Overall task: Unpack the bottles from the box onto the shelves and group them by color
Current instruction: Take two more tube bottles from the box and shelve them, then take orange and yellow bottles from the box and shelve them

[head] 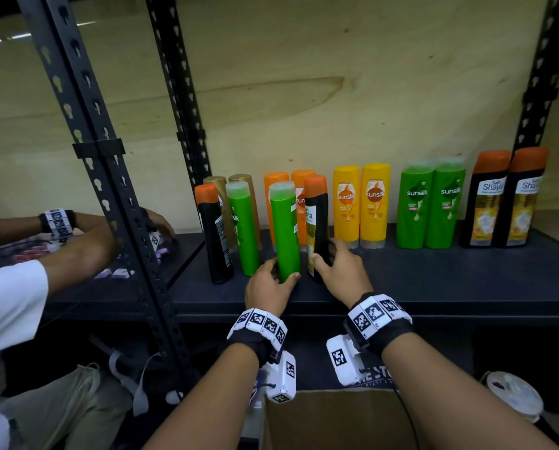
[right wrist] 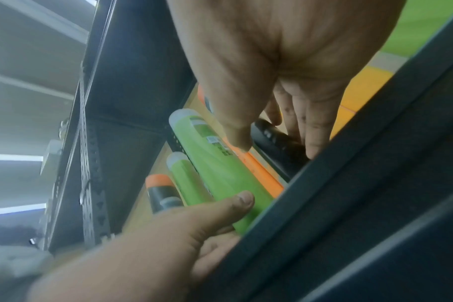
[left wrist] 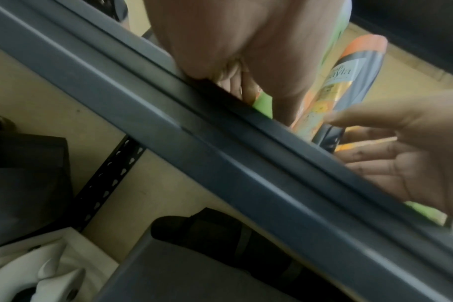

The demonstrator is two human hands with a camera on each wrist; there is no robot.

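**Both hands on bottles at the shelf front, sorting under way**

My left hand is wrapped round the base of a tall green plastic bottle with a frosted clear cap, thumb on the right side, fingers behind. It stands upright at the front of the dark matte metal shelf. My right hand grips the foot of a black bottle with an orange cap and yellow label, thumb on the label face, fingers curled round the far side. The two bottles stand just beside each other.

I judge the low grips are for sliding or lifting each one toward its colour group. To the right stand sorted pairs: two yellow bottles, two green bottles, two black orange-capped bottles. The left cluster is still mixed: another black bottle, another green one, gold and orange bottles behind.

All are smooth, glossy, flattened-oval plastic with rounded caps; likely slippery and easy to tip.

The brown cardboard box sits below, near my forearms; its contents are hidden. Another person's arm works the neighbouring bay.
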